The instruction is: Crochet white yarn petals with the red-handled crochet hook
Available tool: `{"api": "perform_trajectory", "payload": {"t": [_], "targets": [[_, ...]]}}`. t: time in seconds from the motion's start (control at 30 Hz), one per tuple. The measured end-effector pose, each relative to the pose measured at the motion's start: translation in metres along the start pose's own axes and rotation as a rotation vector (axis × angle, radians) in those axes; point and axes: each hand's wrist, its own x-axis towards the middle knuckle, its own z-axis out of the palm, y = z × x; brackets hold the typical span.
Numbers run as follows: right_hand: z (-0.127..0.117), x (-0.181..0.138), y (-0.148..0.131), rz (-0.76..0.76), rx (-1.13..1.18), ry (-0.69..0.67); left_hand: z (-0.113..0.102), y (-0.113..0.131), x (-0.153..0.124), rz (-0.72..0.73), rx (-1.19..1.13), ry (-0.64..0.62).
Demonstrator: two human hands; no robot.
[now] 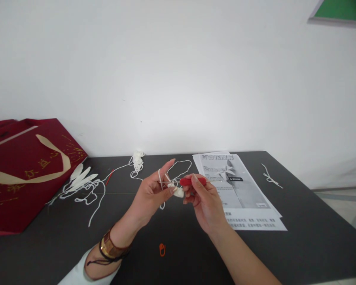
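Note:
My right hand grips the red handle of a crochet hook, its thin metal shaft pointing left. Between thumb and fingers, my left hand pinches a small white crochet piece. White yarn wraps around the raised left index finger and crosses the hook's shaft close to the piece. A loose loop of the same yarn arcs behind both hands. The hook's tip is too fine to make out against the left fingers.
A bundle of white yarn lies by the wall. At left are white crocheted petals with trailing strands, a thin red stick and a dark red bag. Printed sheets, an orange stitch marker and a yarn scrap rest on the dark table.

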Motion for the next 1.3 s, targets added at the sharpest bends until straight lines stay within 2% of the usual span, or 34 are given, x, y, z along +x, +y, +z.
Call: {"api": "perform_trajectory", "payload": {"t": [0.27, 0.4, 0.5, 0.67, 0.8, 1.0, 1.13, 1.3], "targets": [[-0.003, 0.002, 0.007, 0.048, -0.088, -0.063, 0.000, 0.002, -0.002, -0.066, 0.051, -0.083], [-0.004, 0.003, 0.005, 0.010, -0.175, -0.073, -0.001, 0.006, -0.001, -0.090, 0.191, -0.132], [-0.003, 0.002, 0.003, -0.026, -0.251, -0.087, -0.003, 0.006, -0.001, -0.098, 0.214, -0.150], [-0.003, 0.000, 0.008, -0.001, -0.326, -0.191, -0.004, -0.002, 0.001, -0.041, 0.154, -0.024], [0.000, -0.001, 0.008, 0.026, -0.360, -0.151, 0.000, -0.006, 0.000, 0.019, 0.090, 0.074], [0.002, -0.003, -0.008, 0.001, -0.319, -0.116, 0.006, -0.002, -0.004, 0.040, -0.067, 0.160], [-0.002, -0.005, -0.016, -0.034, -0.286, -0.163, 0.003, 0.003, -0.003, 0.058, -0.094, 0.206], [-0.005, -0.004, -0.021, -0.081, -0.335, -0.124, -0.004, 0.006, 0.002, 0.140, -0.071, 0.255]]}}
